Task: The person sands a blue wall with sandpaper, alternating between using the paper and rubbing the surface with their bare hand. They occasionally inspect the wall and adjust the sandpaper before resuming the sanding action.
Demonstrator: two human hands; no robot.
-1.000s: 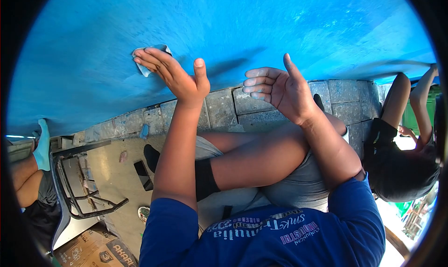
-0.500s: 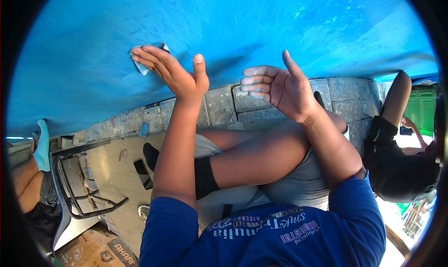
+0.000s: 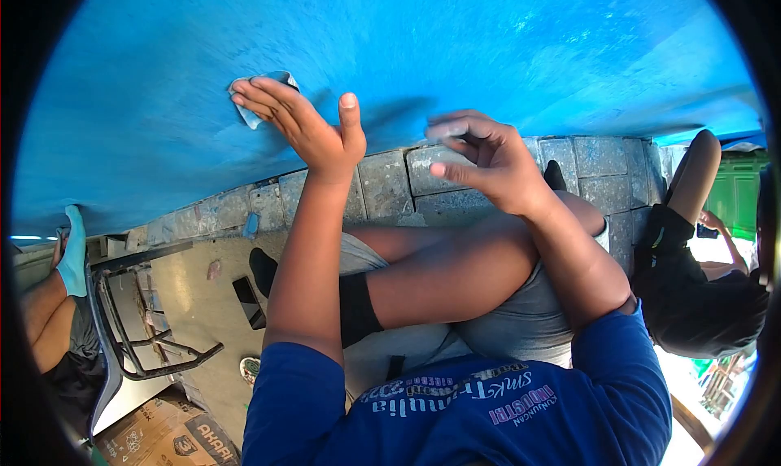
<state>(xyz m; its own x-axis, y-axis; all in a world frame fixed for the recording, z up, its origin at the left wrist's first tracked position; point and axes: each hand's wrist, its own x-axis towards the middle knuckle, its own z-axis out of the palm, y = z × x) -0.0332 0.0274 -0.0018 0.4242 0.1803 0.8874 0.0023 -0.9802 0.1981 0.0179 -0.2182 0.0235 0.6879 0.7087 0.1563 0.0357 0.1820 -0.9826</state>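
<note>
My left hand (image 3: 305, 132) lies with its fingers together and stretched out over a worn grey-blue piece of sandpaper (image 3: 286, 79), pressing it against a large bright blue surface (image 3: 521, 51). Its thumb stands apart. Only the edges of the sandpaper show around the fingers. My right hand (image 3: 488, 161) is near the lower edge of the blue surface, with curled fingers and the thumb apart from them. Its fingertips look dusty and are slightly blurred. I see nothing in it, so it is open.
Grey paving blocks (image 3: 386, 185) run below the blue surface. At left are a metal-framed chair (image 3: 163, 360), a cardboard box (image 3: 171, 433), a phone (image 3: 248, 301) and a person's blue-gloved hand (image 3: 74, 258). Another person in black (image 3: 691, 295) sits at right.
My right hand has turned over, its thumb swinging from above to below and its fingers curling in. My left hand and the sandpaper stay nearly where they were.
</note>
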